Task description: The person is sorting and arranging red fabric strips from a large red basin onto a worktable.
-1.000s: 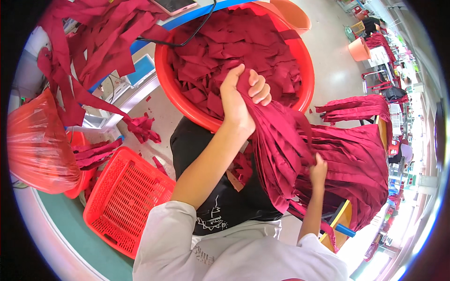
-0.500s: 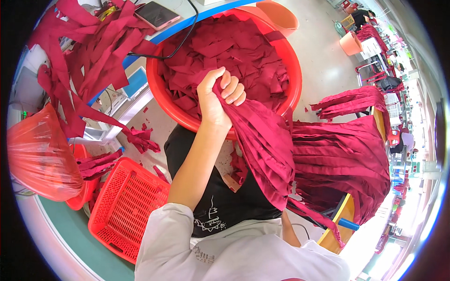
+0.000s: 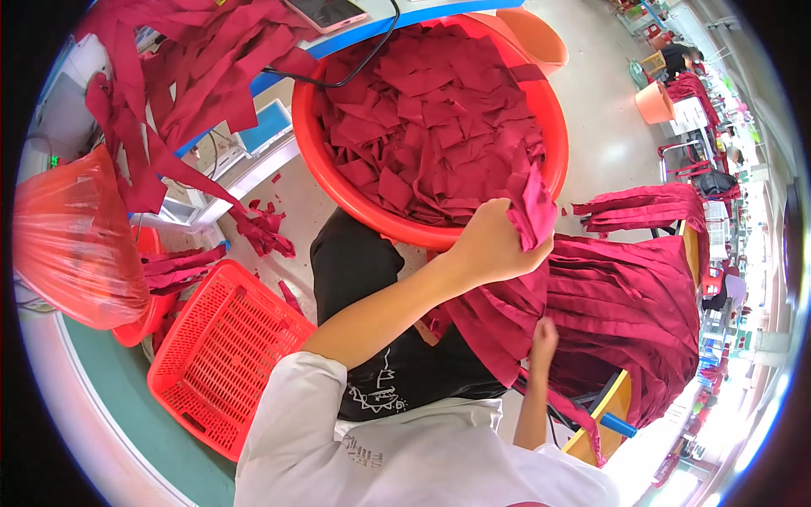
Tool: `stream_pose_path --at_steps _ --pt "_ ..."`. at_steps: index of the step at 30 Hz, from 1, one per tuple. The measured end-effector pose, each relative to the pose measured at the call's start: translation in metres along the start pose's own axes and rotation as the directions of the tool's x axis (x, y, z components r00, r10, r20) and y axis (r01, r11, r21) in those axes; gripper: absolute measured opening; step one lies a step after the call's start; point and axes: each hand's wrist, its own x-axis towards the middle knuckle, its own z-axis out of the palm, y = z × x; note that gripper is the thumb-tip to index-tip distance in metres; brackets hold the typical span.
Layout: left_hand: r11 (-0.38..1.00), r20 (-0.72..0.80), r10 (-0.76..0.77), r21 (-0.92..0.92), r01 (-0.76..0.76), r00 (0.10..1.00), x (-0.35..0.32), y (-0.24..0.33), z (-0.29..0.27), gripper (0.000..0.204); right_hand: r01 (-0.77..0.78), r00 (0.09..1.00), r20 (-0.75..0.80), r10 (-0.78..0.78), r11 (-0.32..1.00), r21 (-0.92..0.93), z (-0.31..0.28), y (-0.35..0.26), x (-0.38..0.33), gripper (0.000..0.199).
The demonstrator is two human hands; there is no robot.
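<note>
Low in the middle of the frame, the right hand (image 3: 543, 335) presses into a pile of dark red cloth strips (image 3: 629, 325) that drapes over a yellow-edged stand at the right; its fingers sink into the folds, and whether they pinch a strip cannot be told. Just above, at the centre right, the left hand (image 3: 488, 245) is clenched around a small dark red cloth piece (image 3: 534, 207), which sticks up out of the fist right at the near rim of the big red tub (image 3: 338, 182). The tub fills the upper middle of the frame and is heaped with cut red cloth pieces (image 3: 431, 127) lying flat in layers.

At the lower left a red plastic basket (image 3: 228, 359) sits on the floor, beside the person's knee. Further left, an orange plastic bag (image 3: 72, 237) bulges at the edge of the frame, with a few folded strips next to it. In the upper left, long red strips (image 3: 182, 76) hang off a table edge in a tangle. A phone (image 3: 325, 12) with a black cable lies at the top, near the tub's far rim. An orange bucket (image 3: 655, 102) stands well apart in the upper right.
</note>
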Motion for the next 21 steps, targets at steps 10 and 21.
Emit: stream_pose_path --at_steps 10,21 --pt "0.982 0.421 -0.168 0.149 0.115 0.891 -0.004 0.005 0.002 0.018 0.165 0.833 0.333 -0.441 0.774 0.612 -0.027 -0.276 0.111 0.038" --pt "0.976 0.432 -0.169 0.202 0.087 0.886 -0.007 0.009 -0.002 0.021 0.115 0.691 0.303 -0.657 0.513 0.851 -0.024 -0.263 0.122 0.033"
